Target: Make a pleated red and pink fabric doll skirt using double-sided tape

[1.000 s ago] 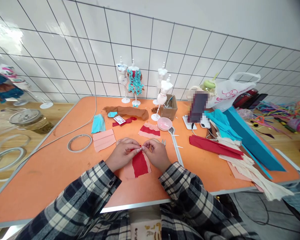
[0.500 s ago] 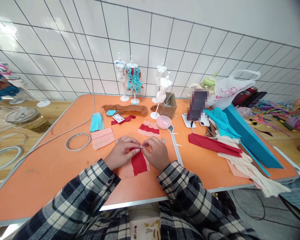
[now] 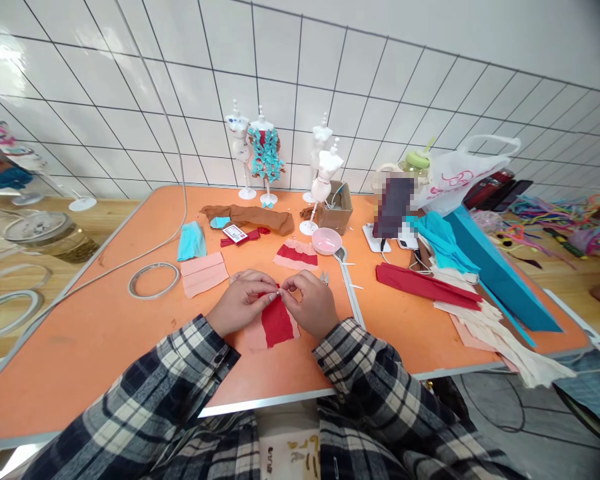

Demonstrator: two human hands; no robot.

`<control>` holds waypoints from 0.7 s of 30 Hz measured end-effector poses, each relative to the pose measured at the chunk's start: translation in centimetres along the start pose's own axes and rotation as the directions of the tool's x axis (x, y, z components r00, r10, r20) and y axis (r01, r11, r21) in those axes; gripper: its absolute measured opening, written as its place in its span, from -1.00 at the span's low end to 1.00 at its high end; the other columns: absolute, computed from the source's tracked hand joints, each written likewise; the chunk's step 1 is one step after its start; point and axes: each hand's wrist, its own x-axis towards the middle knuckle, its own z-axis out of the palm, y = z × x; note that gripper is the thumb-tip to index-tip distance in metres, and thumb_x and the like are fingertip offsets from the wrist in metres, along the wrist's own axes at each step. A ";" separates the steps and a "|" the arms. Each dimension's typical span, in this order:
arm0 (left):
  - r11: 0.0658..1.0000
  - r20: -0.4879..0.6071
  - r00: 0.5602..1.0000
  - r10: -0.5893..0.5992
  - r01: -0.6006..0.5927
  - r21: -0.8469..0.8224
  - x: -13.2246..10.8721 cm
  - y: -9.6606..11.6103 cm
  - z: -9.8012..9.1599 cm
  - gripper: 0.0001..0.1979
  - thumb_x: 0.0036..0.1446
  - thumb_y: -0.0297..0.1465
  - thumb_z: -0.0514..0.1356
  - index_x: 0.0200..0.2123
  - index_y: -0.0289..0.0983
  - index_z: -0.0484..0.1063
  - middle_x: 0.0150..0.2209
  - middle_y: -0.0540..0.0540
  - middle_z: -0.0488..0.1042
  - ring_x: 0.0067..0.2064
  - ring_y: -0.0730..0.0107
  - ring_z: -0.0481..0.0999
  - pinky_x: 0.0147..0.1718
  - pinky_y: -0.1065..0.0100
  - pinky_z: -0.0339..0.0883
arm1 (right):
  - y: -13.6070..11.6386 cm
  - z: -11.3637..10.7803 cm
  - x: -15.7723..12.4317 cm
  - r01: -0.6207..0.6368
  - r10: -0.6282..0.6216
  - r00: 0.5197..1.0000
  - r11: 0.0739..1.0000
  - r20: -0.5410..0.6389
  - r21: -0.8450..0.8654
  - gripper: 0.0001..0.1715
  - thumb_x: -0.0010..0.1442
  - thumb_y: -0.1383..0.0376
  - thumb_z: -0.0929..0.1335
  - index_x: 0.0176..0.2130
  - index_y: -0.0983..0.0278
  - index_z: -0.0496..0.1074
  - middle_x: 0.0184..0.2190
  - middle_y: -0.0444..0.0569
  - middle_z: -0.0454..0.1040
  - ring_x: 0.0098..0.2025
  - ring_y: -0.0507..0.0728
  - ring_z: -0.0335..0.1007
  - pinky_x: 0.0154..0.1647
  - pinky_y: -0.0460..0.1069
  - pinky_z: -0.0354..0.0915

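Thumb and fingers of my left hand (image 3: 243, 303) are closed in a pinch at the upper edge of a red-and-pink crepe paper piece (image 3: 279, 323). My right hand (image 3: 313, 303) pinches the same edge from the other side, and the fingertips of both hands nearly meet. The pinched spot itself is mostly covered by fingers. Below the hands the piece hangs down over the table, a red panel with paler pink at its sides. Just beyond my right hand are the tips of small metal snips (image 3: 324, 277). A similar striped piece (image 3: 297, 255) lies farther back.
Small white dress forms (image 3: 325, 175) stand at the back, one wearing a turquoise ruffled dress (image 3: 266, 155). A pink bowl (image 3: 327, 250) and cardboard box (image 3: 336, 217) sit right of centre. A tape roll (image 3: 154, 295) lies left; folded red crepe paper (image 3: 425, 285) lies right.
The fingertips have shifted very slightly where they pinch the crepe paper. The whole view has moved a little; the objects on the table stay in place.
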 end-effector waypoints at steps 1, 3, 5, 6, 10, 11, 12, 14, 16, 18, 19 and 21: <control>1.000 -0.002 1.000 -0.001 0.001 0.008 0.0 0.0 0.0 -0.77 0.20 -0.26 0.16 -0.36 -0.18 0.61 -0.27 -0.09 0.60 -0.20 0.27 0.53 -0.14 0.19 0.30 | 0.0 0.0 0.0 0.003 -0.003 1.000 1.000 0.001 0.000 -0.94 0.20 0.32 0.37 -0.34 0.20 0.45 -0.33 -0.08 0.47 -0.24 0.10 0.41 -0.20 -0.01 0.27; 0.999 -0.004 1.000 -0.007 0.008 0.032 0.0 0.1 -0.1 -0.78 0.19 -0.26 0.17 -0.36 -0.17 0.61 -0.27 -0.08 0.60 -0.20 0.27 0.53 -0.13 0.18 0.28 | 0.0 0.0 0.0 0.003 -0.003 1.000 1.000 0.006 -0.003 -0.94 0.20 0.32 0.37 -0.34 0.20 0.45 -0.33 -0.08 0.47 -0.24 0.09 0.41 -0.21 -0.02 0.27; 0.999 0.004 1.000 -0.011 0.011 0.048 0.0 0.1 -0.1 -0.79 0.19 -0.26 0.18 -0.35 -0.15 0.61 -0.26 -0.07 0.61 -0.19 0.27 0.53 -0.11 0.17 0.27 | 0.0 0.0 0.0 -0.004 0.004 1.000 1.000 0.010 -0.011 -0.94 0.20 0.32 0.37 -0.34 0.20 0.45 -0.32 -0.07 0.47 -0.24 0.10 0.41 -0.21 -0.02 0.27; 0.999 0.010 1.000 -0.012 0.011 0.050 -0.1 0.2 -0.1 -0.80 0.18 -0.26 0.18 -0.34 -0.15 0.61 -0.25 -0.06 0.61 -0.19 0.27 0.52 -0.10 0.17 0.26 | 0.0 0.0 0.0 -0.008 0.008 1.000 1.000 0.011 -0.016 -0.95 0.20 0.32 0.37 -0.34 0.20 0.45 -0.32 -0.07 0.47 -0.24 0.10 0.41 -0.22 -0.02 0.27; 0.999 0.007 1.000 -0.016 0.016 0.047 -0.1 0.2 -0.1 -0.79 0.18 -0.26 0.18 -0.35 -0.15 0.61 -0.26 -0.07 0.61 -0.19 0.27 0.53 -0.11 0.16 0.25 | 0.0 0.0 0.0 -0.006 0.006 1.000 1.000 0.013 -0.021 -0.95 0.20 0.32 0.37 -0.34 0.21 0.46 -0.32 -0.07 0.47 -0.24 0.10 0.42 -0.23 -0.02 0.27; 0.999 0.003 1.000 -0.013 0.013 0.046 -0.1 0.2 -0.1 -0.79 0.18 -0.26 0.18 -0.36 -0.15 0.61 -0.26 -0.07 0.61 -0.20 0.27 0.53 -0.12 0.16 0.25 | 0.0 0.0 0.0 -0.002 0.002 1.000 1.000 0.014 -0.020 -0.95 0.20 0.31 0.37 -0.33 0.21 0.46 -0.32 -0.07 0.47 -0.24 0.10 0.42 -0.22 -0.02 0.27; 0.999 0.002 1.000 -0.008 0.008 0.046 -0.1 0.2 -0.2 -0.79 0.18 -0.27 0.17 -0.36 -0.16 0.61 -0.27 -0.07 0.61 -0.20 0.27 0.53 -0.12 0.16 0.25 | 0.0 0.0 -0.1 0.002 -0.002 1.000 1.000 0.015 -0.020 -0.94 0.20 0.31 0.37 -0.33 0.21 0.46 -0.32 -0.07 0.48 -0.24 0.10 0.42 -0.22 -0.01 0.27; 0.999 0.003 1.000 -0.003 0.003 0.048 0.0 0.3 -0.2 -0.79 0.18 -0.28 0.17 -0.37 -0.16 0.61 -0.27 -0.07 0.61 -0.20 0.26 0.53 -0.12 0.15 0.26 | 0.0 0.1 -0.1 0.002 -0.002 1.000 1.000 0.020 -0.019 -0.94 0.21 0.30 0.36 -0.33 0.20 0.46 -0.32 -0.07 0.48 -0.23 0.11 0.42 -0.20 -0.01 0.28; 0.999 0.003 1.000 -0.008 0.008 0.051 0.0 0.3 -0.2 -0.79 0.17 -0.28 0.17 -0.38 -0.17 0.60 -0.27 -0.07 0.61 -0.19 0.27 0.53 -0.12 0.16 0.27 | 0.0 0.1 -0.1 -0.005 0.006 1.000 1.000 0.029 -0.020 -0.93 0.22 0.30 0.36 -0.33 0.20 0.46 -0.31 -0.06 0.49 -0.22 0.11 0.42 -0.19 -0.01 0.28; 0.999 0.003 1.000 -0.011 0.010 0.048 0.0 0.4 -0.2 -0.79 0.17 -0.29 0.17 -0.39 -0.17 0.60 -0.27 -0.07 0.61 -0.20 0.28 0.53 -0.12 0.17 0.29 | 0.0 0.1 -0.1 -0.012 0.012 0.999 1.000 0.029 -0.015 -0.93 0.21 0.30 0.36 -0.33 0.20 0.46 -0.31 -0.06 0.49 -0.22 0.11 0.42 -0.19 -0.01 0.28; 0.999 0.003 1.000 -0.009 0.009 0.045 0.1 0.4 -0.2 -0.79 0.16 -0.31 0.16 -0.38 -0.17 0.60 -0.27 -0.07 0.61 -0.20 0.28 0.54 -0.12 0.19 0.30 | 0.0 0.2 -0.1 -0.014 0.015 1.000 1.000 0.026 -0.010 -0.94 0.21 0.31 0.36 -0.33 0.20 0.46 -0.31 -0.06 0.49 -0.22 0.11 0.42 -0.20 -0.01 0.28; 0.999 -0.005 1.000 -0.004 0.005 0.045 0.2 0.4 -0.2 -0.80 0.14 -0.33 0.16 -0.39 -0.18 0.60 -0.28 -0.08 0.61 -0.21 0.30 0.54 -0.14 0.23 0.33 | 0.1 0.3 -0.1 -0.019 0.019 1.000 1.000 0.016 0.007 -0.96 0.20 0.31 0.37 -0.32 0.20 0.47 -0.32 -0.07 0.48 -0.23 0.10 0.42 -0.21 -0.02 0.28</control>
